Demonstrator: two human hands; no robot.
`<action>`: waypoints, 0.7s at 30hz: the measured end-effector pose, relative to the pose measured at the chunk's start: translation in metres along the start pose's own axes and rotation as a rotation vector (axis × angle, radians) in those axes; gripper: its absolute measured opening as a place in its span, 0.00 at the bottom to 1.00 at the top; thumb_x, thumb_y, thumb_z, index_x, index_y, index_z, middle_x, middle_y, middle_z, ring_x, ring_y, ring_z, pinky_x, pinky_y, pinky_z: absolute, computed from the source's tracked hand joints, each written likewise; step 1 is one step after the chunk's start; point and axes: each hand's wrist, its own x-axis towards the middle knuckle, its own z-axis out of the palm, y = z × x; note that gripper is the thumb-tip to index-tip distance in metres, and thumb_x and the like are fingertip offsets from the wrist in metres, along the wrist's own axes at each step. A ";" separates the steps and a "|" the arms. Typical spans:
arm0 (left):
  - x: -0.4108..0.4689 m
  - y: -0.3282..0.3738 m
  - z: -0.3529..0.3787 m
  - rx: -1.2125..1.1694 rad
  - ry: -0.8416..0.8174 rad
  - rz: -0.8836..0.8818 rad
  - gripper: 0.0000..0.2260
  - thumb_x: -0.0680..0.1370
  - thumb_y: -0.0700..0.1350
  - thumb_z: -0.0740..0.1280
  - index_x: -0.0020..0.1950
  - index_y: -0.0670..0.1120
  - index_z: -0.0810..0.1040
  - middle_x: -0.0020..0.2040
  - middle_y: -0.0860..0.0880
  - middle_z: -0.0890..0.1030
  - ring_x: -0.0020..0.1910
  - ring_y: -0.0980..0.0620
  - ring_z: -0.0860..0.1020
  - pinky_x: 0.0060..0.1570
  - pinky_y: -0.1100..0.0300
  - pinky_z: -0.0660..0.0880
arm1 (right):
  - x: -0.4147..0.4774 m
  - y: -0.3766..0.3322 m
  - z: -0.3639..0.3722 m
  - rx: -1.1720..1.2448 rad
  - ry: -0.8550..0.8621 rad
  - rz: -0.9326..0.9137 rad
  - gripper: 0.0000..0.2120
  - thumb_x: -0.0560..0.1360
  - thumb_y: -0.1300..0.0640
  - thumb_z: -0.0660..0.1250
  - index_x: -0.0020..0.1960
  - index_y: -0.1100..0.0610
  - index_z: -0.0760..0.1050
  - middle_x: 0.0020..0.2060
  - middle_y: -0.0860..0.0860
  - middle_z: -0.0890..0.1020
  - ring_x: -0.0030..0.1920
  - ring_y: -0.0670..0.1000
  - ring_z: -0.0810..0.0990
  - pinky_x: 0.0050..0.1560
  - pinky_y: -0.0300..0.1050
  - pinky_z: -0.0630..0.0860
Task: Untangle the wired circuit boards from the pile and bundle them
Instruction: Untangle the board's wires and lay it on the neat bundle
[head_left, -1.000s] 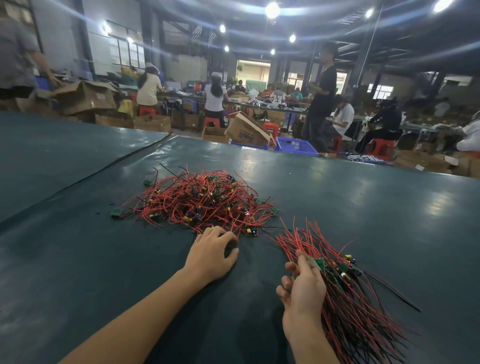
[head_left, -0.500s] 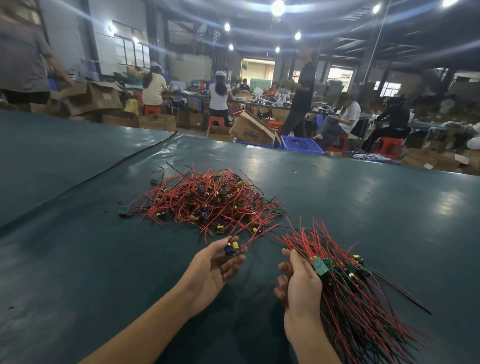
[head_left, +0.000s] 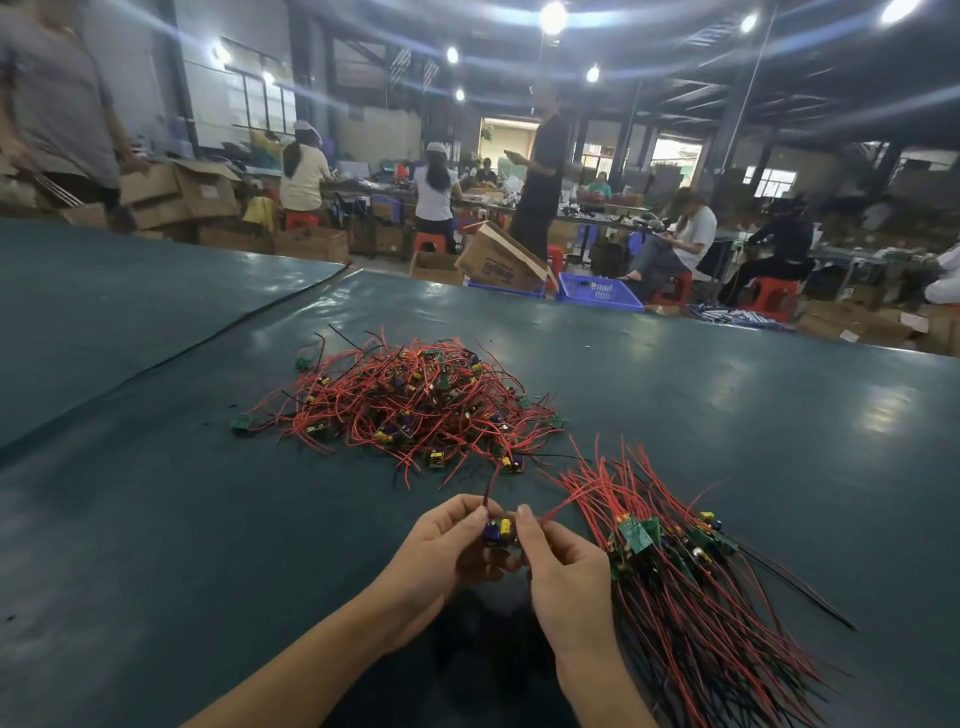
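A tangled pile (head_left: 410, 402) of small circuit boards with red and black wires lies on the dark green table (head_left: 727, 415). To its right lies a sorted bundle (head_left: 685, 587), wires laid parallel, green boards near its middle. In front of the pile, my left hand (head_left: 441, 551) and my right hand (head_left: 563, 571) together pinch one wired circuit board (head_left: 497, 531) with blue and yellow parts. Its red wires run up towards the pile and right towards the bundle. The board is raised a little off the table.
A seam (head_left: 208, 338) splits the table surface at the left. Beyond the far edge stand cardboard boxes (head_left: 498, 262), a blue crate (head_left: 597, 293), red stools and several people at benches. One person (head_left: 543, 176) stands behind the table.
My left hand lifted one board out of the pile's near edge. My right hand left the bundle and came across to hold that board too.
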 end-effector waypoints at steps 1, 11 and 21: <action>0.000 0.001 -0.001 -0.006 0.011 0.003 0.06 0.82 0.41 0.58 0.49 0.43 0.74 0.39 0.45 0.83 0.34 0.48 0.82 0.34 0.62 0.77 | -0.001 0.000 0.000 -0.010 -0.004 0.001 0.15 0.78 0.55 0.68 0.34 0.53 0.85 0.32 0.53 0.85 0.33 0.45 0.81 0.38 0.36 0.78; 0.003 -0.001 -0.005 0.093 0.170 0.106 0.12 0.83 0.46 0.57 0.45 0.42 0.72 0.41 0.43 0.85 0.34 0.43 0.83 0.31 0.58 0.78 | -0.006 -0.003 -0.001 -0.024 0.024 -0.013 0.15 0.79 0.51 0.67 0.36 0.43 0.85 0.26 0.50 0.81 0.27 0.43 0.75 0.28 0.37 0.72; 0.003 -0.007 -0.007 0.143 0.062 0.095 0.21 0.65 0.57 0.73 0.44 0.43 0.71 0.34 0.48 0.81 0.31 0.48 0.79 0.37 0.54 0.76 | -0.007 -0.001 0.000 -0.012 0.013 -0.117 0.12 0.77 0.52 0.68 0.36 0.44 0.85 0.35 0.57 0.84 0.35 0.47 0.80 0.39 0.42 0.79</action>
